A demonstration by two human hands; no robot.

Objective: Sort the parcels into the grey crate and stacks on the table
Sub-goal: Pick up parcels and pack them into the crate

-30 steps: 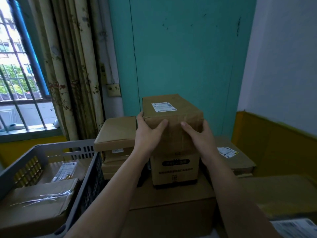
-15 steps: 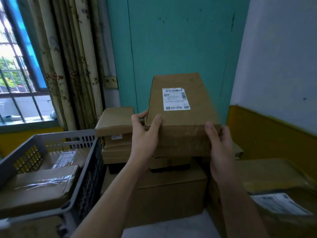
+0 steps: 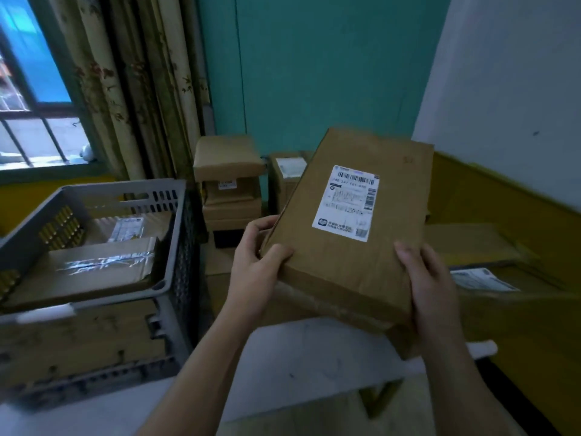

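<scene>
The brown cardboard parcel (image 3: 342, 256) is in the centre of the frame, held in the air above the pale tabletop (image 3: 314, 354) and tilted, its far end higher and leaning toward the right. A white shipping label (image 3: 345, 202) with barcodes faces up on its top. The left hand (image 3: 261, 262) grips the near left corner, thumb on the top face and fingers curled round the edge. The right hand (image 3: 430, 284) is clamped on the near right corner, fingers lying over the top. At the left of the frame stands the grey crate (image 3: 103, 196), with a taped flat parcel (image 3: 94, 272) and another labelled one (image 3: 129, 228) inside. Behind the held parcel, in the middle of the frame, a stack of brown boxes (image 3: 229, 190) rises against the teal wall (image 3: 314, 73), with a smaller labelled box (image 3: 287, 180) just beside it. More labelled parcels (image 3: 503, 306) lie at the right edge. A flowered curtain (image 3: 132, 89) and a barred window (image 3: 31, 121) fill the upper left.
</scene>
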